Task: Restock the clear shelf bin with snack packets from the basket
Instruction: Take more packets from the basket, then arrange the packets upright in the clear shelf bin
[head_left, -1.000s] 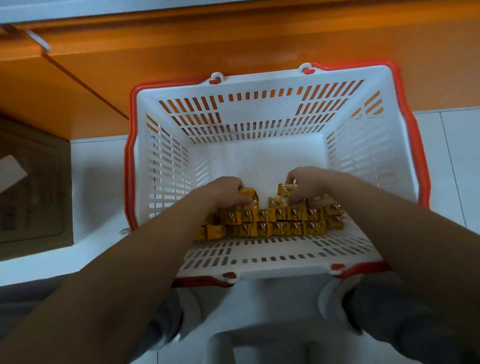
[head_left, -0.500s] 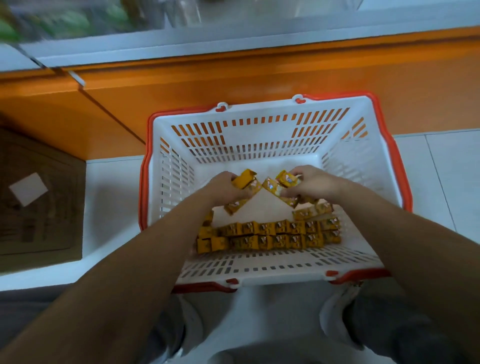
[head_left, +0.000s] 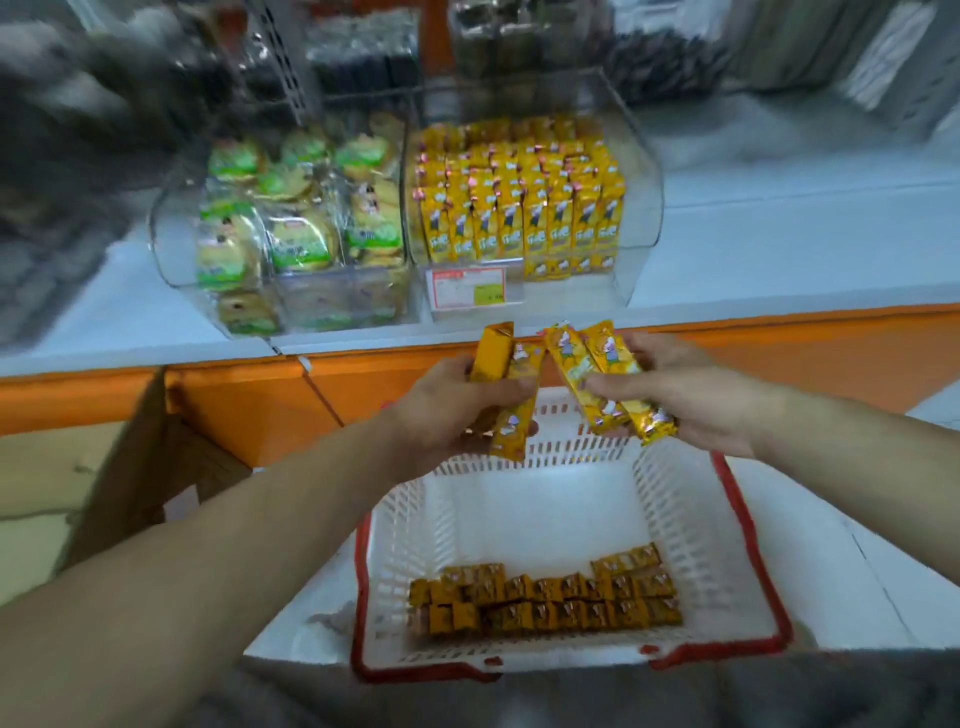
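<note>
- Gripping at least two yellow snack packets (head_left: 521, 364) in the left hand (head_left: 441, 415), thumb laid across their fronts, fingers curled behind.
- Holding a second bunch of packets (head_left: 597, 358) in the right hand (head_left: 696, 395), thumb on top, fingers curled underneath, the packets fanned slightly and leaning toward the left hand.
- Both hands raised side by side and close together, the upper ends of the two bunches nearly meeting; cannot tell whether touching.
- Directly below both hands: a white basket (head_left: 675, 499) with a red rim, with spare packets (head_left: 545, 597) of the same kind lying in rows along its near wall.
- Beyond and above the hands: the clear shelf bin (head_left: 641, 171), stocked with upright yellow packets (head_left: 519, 218) in tight rows.
- Just past the left hand's fingertips, on the bin's front: a price tag (head_left: 470, 288), print too blurred to read.
- Further left of the left hand, beside that bin: a second clear bin (head_left: 166, 223) of green-wrapped round cakes (head_left: 298, 239).
- Between the hands and the bins: an orange shelf front (head_left: 831, 343).
- Outside the left forearm: a brown cardboard box (head_left: 156, 457).
</note>
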